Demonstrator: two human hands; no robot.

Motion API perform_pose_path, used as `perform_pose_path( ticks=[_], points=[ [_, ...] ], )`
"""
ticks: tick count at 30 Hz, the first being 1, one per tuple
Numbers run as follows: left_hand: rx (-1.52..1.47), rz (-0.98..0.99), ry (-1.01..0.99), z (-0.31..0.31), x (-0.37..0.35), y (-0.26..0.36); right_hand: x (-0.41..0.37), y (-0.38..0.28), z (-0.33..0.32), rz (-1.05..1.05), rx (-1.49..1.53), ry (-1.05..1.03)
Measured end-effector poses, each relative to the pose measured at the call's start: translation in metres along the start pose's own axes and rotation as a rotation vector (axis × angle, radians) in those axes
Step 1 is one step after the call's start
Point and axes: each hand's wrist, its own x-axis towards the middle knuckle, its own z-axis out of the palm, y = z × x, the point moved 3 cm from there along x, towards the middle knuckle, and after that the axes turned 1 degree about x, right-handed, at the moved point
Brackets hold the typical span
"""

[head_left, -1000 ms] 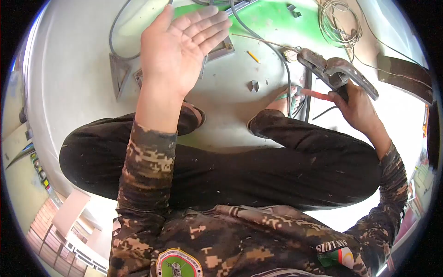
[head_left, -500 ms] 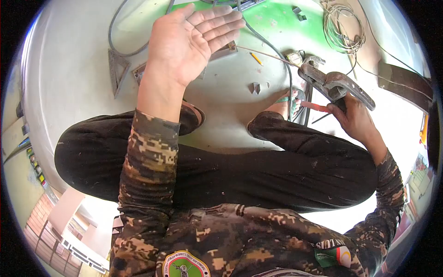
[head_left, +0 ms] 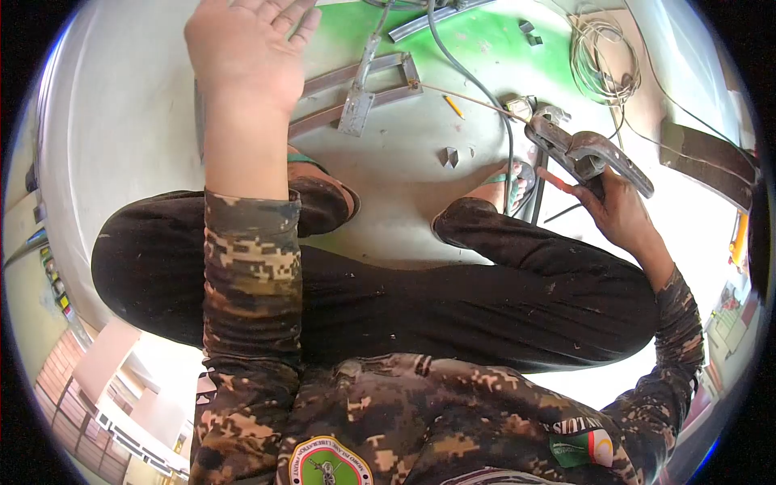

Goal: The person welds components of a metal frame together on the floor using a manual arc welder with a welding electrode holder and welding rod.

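Note:
My left hand point(head_left: 250, 56) is raised palm up at the upper left, fingers spread and partly cut off by the top edge. It holds nothing. Beyond its wrist lies a narrow rectangular steel frame point(head_left: 396, 94), its left part hidden by my arm. Across the frame rests a flat grey metal piece point(head_left: 356, 109) with a wider end. On the right, my right hand point(head_left: 626, 212) is closed around a worn metal electrode holder point(head_left: 602, 153). From its jaws a thin welding rod point(head_left: 469, 99) runs left, its tip overlapping the frame's right corner. A reddish stick-like piece point(head_left: 554, 179) shows beside my thumb.
A yellow pencil stub point(head_left: 453, 107) and a small metal offcut point(head_left: 449, 157) lie on the floor. A dark cable point(head_left: 477, 81) curves past my sandalled foot point(head_left: 517, 182). Farther off are coiled wire point(head_left: 602, 61), a metal channel point(head_left: 436, 20) and small dark blocks point(head_left: 529, 32).
My left hand has swung left and up, uncovering the steel frame and the flat grey piece on it; my arm now covers the triangular square. My right hand and the electrode holder have barely moved.

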Motion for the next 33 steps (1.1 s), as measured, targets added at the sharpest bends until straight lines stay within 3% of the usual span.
perform_pose_path(
  ticks=[3, 6, 7, 9, 12, 15, 18, 21, 24, 27, 33],
  points=[
    [-0.095, 0.01, 0.048, 0.003, -0.007, 0.009, 0.001, 0.0, -0.001, 0.009, -0.027, -0.001],
    [-0.166, -0.061, -0.04, 0.013, -0.021, 0.0, 0.001, 0.002, 0.0, 0.035, -0.051, -0.011],
    [0.035, 0.161, -0.077, 0.018, -0.025, -0.008, 0.0, 0.003, 0.0, 0.042, -0.055, -0.014],
    [0.236, 0.384, -0.115, 0.019, -0.026, -0.004, 0.001, 0.002, 0.0, 0.031, -0.056, -0.013],
    [-0.075, 0.055, -0.109, 0.01, -0.017, 0.006, 0.001, 0.003, -0.001, 0.033, -0.032, -0.032],
    [-0.077, 0.069, -0.134, 0.013, -0.02, 0.0, 0.002, 0.003, 0.0, 0.037, -0.006, -0.045],
    [0.213, 0.404, -0.154, 0.028, -0.027, -0.003, 0.001, 0.006, 0.001, 0.018, -0.033, -0.035],
    [0.029, 0.221, 0.124, 0.035, -0.022, 0.003, 0.0, 0.005, 0.0, 0.019, -0.047, -0.037],
    [0.025, 0.223, 0.17, 0.031, -0.025, -0.001, 0.0, 0.002, -0.001, -0.004, -0.04, -0.025],
    [0.21, 0.417, -0.142, 0.024, -0.028, -0.007, 0.001, 0.0, -0.003, -0.011, -0.046, -0.03],
    [0.216, 0.419, -0.152, 0.021, -0.022, -0.003, 0.001, 0.008, 0.0, -0.011, -0.065, -0.031]
  ],
)
